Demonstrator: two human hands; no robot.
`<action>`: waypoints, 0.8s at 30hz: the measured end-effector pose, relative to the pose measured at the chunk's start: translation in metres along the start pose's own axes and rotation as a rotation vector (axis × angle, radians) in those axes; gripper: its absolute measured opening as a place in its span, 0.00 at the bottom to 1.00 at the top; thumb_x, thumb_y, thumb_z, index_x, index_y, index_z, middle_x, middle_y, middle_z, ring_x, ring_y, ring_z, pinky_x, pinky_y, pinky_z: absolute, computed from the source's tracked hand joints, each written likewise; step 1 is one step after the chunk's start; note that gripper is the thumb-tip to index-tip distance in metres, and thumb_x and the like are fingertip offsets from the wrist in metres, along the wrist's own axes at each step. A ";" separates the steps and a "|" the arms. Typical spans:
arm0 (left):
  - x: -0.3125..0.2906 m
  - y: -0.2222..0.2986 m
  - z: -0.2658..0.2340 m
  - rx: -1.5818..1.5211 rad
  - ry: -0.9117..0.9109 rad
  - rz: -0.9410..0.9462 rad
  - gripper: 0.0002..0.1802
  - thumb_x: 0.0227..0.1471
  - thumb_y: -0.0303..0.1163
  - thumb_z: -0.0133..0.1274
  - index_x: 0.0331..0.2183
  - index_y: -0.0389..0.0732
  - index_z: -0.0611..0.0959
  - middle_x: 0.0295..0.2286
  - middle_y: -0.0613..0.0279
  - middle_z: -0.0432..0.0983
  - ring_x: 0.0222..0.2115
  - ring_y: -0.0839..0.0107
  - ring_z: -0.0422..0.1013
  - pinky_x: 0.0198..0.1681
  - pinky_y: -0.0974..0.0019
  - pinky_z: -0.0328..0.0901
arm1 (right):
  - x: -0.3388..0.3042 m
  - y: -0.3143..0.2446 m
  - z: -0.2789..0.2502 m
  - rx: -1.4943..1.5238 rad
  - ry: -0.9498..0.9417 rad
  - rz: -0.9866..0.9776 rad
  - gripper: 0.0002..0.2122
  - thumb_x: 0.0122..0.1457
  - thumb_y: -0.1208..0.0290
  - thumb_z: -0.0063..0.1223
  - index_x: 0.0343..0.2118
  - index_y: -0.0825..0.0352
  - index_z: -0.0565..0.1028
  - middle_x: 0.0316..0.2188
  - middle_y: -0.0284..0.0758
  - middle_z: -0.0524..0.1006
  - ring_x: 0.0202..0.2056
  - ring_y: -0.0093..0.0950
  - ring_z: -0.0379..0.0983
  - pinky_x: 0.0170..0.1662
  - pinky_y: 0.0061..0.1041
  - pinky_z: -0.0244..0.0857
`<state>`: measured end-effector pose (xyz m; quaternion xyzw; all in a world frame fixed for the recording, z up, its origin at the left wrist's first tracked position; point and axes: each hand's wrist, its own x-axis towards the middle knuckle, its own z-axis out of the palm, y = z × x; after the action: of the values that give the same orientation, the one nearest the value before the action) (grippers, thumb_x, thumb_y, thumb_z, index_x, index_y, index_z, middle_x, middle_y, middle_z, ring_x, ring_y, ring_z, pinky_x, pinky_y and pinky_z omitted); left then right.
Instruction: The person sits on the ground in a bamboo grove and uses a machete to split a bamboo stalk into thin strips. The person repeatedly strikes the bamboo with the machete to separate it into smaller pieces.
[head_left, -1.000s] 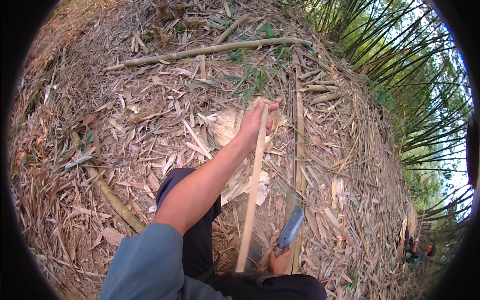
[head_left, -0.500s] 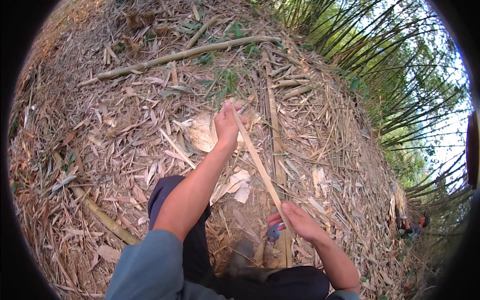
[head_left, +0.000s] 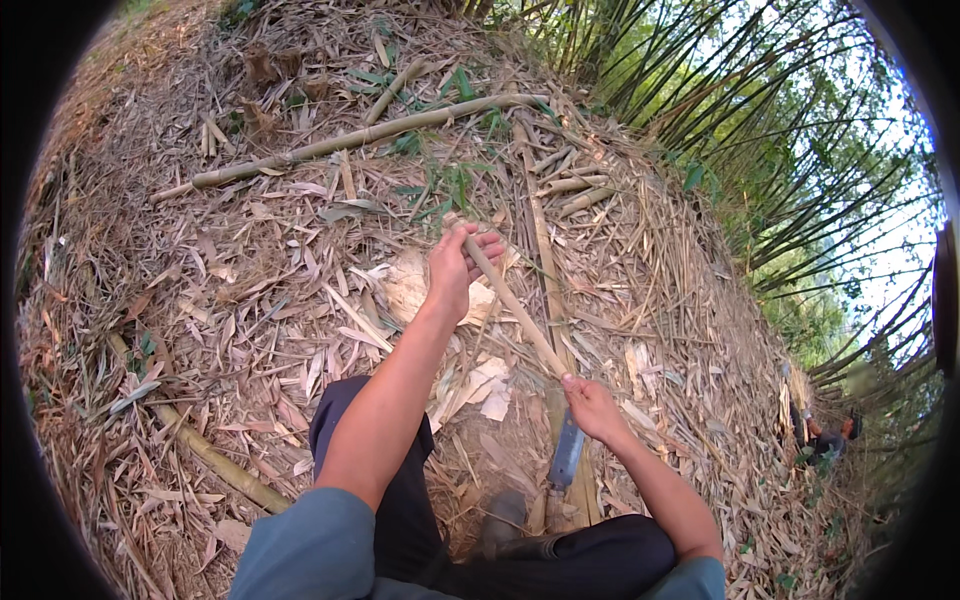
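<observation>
A split bamboo strip (head_left: 517, 305) slants between my two hands, upper left to lower right. Near its far end, my left hand (head_left: 458, 267) holds it in the crook of the thumb, with the fingers stretched out behind. My right hand (head_left: 597, 410) is closed round the near end, thumb on top. Just below that hand lies a dark broad-bladed knife (head_left: 567, 455), its upper part hidden by the hand. Beneath the knife, a long split bamboo piece (head_left: 549, 265) runs away from me along the ground.
A long bamboo pole (head_left: 350, 140) lies across the far ground; another pole (head_left: 225, 462) is at the left. Short cut bamboo pieces (head_left: 580, 190) sit beyond my hands. Pale sheaths (head_left: 407, 285) and dry leaves cover the ground. Another person (head_left: 828, 440) is far right, near standing bamboo (head_left: 760, 150).
The strip has turned, showing a darker rounded side instead of its pale flat face. My right hand has moved up and its spread fingers have closed on the strip. More of the knife shows.
</observation>
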<state>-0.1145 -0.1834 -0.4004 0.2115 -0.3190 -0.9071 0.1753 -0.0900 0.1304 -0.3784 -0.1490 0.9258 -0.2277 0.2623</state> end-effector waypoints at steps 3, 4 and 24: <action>-0.005 0.005 0.004 0.003 -0.017 0.032 0.17 0.70 0.38 0.34 0.51 0.37 0.69 0.46 0.45 0.78 0.41 0.61 0.79 0.46 0.60 0.75 | 0.006 0.004 0.001 -0.065 0.063 -0.044 0.32 0.69 0.41 0.36 0.25 0.71 0.72 0.17 0.46 0.71 0.24 0.45 0.70 0.32 0.42 0.63; -0.006 0.006 0.005 0.008 -0.027 0.035 0.17 0.70 0.38 0.34 0.50 0.38 0.69 0.46 0.44 0.78 0.42 0.61 0.79 0.46 0.61 0.75 | 0.008 0.005 -0.002 -0.097 0.068 -0.026 0.32 0.69 0.42 0.36 0.25 0.71 0.72 0.17 0.48 0.71 0.24 0.47 0.71 0.32 0.43 0.63; -0.026 -0.003 0.007 0.045 -0.097 0.184 0.08 0.68 0.30 0.38 0.44 0.38 0.70 0.46 0.42 0.78 0.45 0.57 0.79 0.48 0.61 0.75 | 0.022 0.007 -0.001 -0.272 0.153 0.005 0.27 0.70 0.46 0.34 0.37 0.64 0.81 0.27 0.52 0.79 0.36 0.56 0.76 0.39 0.52 0.68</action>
<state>-0.0964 -0.1654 -0.3905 0.1412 -0.3653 -0.8890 0.2374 -0.1098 0.1284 -0.3899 -0.1631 0.9658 -0.1102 0.1689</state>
